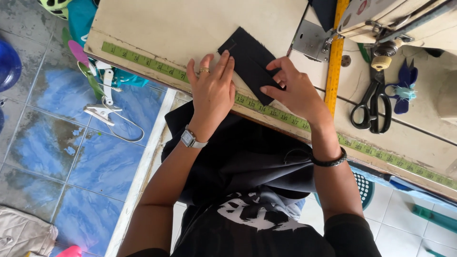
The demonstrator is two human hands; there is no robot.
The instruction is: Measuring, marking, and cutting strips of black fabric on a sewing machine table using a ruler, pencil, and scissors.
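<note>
A small black fabric piece (250, 61) lies flat near the front edge of the sewing table (190, 28), its long axis running diagonally from the upper left, away from the person, down toward the lower right at the table's edge. The left hand (213, 90) rests flat on the table with fingers spread, the fingertips pressing the fabric's left edge; it grips nothing. The right hand (295, 88) pinches the fabric's lower right end between thumb and fingers.

A green measuring tape (143, 59) is fixed along the table's front edge, and a yellow ruler (335, 52) lies across the tabletop, just right of the fabric. Black scissors (372, 107) lie further right, below the cream sewing machine (395, 19). A larger dark cloth (243, 152) hangs from the table edge into the person's lap.

The tabletop is pale, worn and scuffed. The floor to the left has mottled blue tiles (100, 157), with a white clip and cord (102, 112) lying on them; the tiles at lower right are white.
</note>
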